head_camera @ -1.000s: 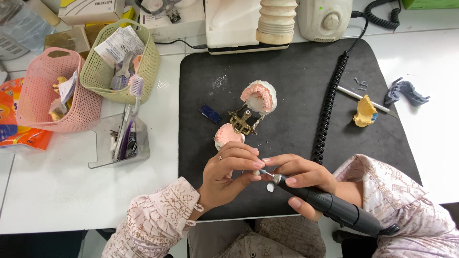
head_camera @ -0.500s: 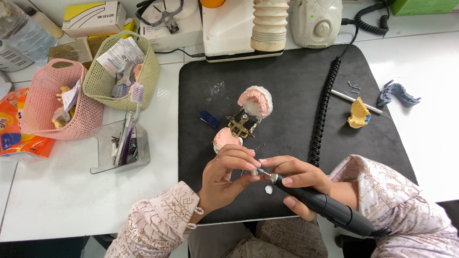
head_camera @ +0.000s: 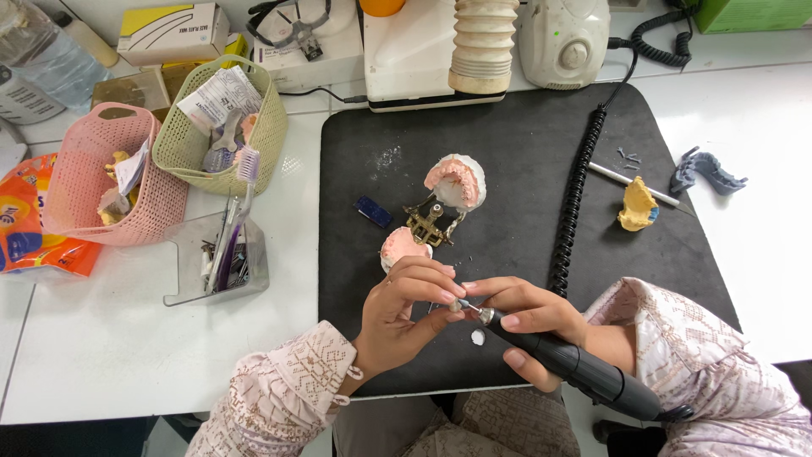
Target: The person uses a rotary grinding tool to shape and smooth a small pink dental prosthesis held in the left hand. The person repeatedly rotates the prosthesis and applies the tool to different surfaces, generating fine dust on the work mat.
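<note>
While both hands work near the black rubber mat's [head_camera: 524, 144] front edge, right hand [head_camera: 529, 317] fingers clamp the black rotary handpiece [head_camera: 575, 366]; left hand [head_camera: 404, 309] fingertips pinch its tip, clear of the hinged pink-and-white dental model [head_camera: 436, 211].

The white worktop [head_camera: 110, 355] was evenly lit. A black mat [head_camera: 524, 144] covered its centre. Baskets and boxes lined the rear.

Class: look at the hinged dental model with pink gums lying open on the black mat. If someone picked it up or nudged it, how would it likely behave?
The dental model looks like plaster on a metal hinge, so probably heavy for its size and chippable. Its two halves lie splayed open on the black mat, so lifting one half may let the other swing. Pushed, it would likely slide rather than roll.
</note>
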